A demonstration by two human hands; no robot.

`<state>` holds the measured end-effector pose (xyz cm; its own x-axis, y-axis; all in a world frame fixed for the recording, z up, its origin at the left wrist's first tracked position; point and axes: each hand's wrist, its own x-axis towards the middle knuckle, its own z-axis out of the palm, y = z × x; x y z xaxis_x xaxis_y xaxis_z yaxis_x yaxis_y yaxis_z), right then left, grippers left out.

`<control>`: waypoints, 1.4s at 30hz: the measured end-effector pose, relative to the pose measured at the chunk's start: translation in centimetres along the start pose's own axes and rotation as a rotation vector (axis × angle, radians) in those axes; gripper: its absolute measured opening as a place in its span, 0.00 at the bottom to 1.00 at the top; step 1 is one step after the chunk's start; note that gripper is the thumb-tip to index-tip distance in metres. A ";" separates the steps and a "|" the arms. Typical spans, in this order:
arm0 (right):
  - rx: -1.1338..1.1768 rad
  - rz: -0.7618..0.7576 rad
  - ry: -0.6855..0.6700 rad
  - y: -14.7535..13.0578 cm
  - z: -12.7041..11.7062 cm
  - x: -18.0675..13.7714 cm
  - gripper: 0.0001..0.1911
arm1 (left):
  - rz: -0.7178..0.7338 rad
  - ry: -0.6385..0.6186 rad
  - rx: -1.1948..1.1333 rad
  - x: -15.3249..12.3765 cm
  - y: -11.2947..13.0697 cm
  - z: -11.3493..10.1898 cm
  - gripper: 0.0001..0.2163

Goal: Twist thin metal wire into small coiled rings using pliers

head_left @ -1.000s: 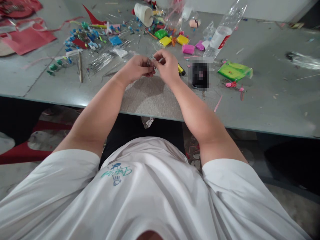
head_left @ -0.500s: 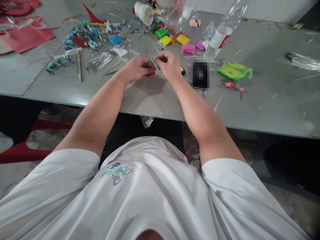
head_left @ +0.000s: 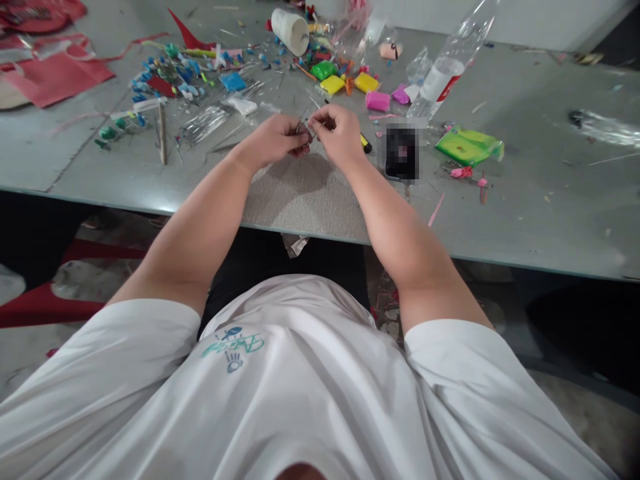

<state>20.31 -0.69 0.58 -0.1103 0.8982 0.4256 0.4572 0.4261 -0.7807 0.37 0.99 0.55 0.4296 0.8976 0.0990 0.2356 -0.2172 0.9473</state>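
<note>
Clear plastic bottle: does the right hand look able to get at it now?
Likely yes: the bottle is beyond and right of the right hand, with only low things like the pink packet near the way. That hand seems to pinch a small wiry item, so may need to let go first.

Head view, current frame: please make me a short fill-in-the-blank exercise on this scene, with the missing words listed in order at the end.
1. The left hand holds a small item close to the right hand, which partly hides a black-and-____ object.
2. The white cup lies on its ____.
3. The plastic bottle has a label in white and ____.
4. The packet to the right of the pixelated dark object is ____.

Missing words: yellow; side; red; green.
</note>
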 end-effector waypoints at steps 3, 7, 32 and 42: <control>0.008 -0.007 0.013 0.1 0.3 -0.1 0.13 | 0.012 -0.004 0.012 0.0 0.0 0.2 0.13; -0.010 0.003 0.019 0.3 0.6 0.0 0.13 | 0.070 -0.030 0.082 0.0 -0.1 0.2 0.15; 0.161 0.089 -0.154 1.3 -1.5 0.8 0.16 | 0.080 -0.052 0.439 -0.2 0.0 -0.2 0.12; 0.357 0.279 -0.321 0.0 -2.2 0.3 0.19 | 0.140 -0.133 0.494 -0.9 0.8 -0.2 0.08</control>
<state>22.21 -0.68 1.68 -0.3168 0.9464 0.0628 0.1865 0.1271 -0.9742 -0.01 0.07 1.32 0.5854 0.7978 0.1443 0.5373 -0.5151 0.6678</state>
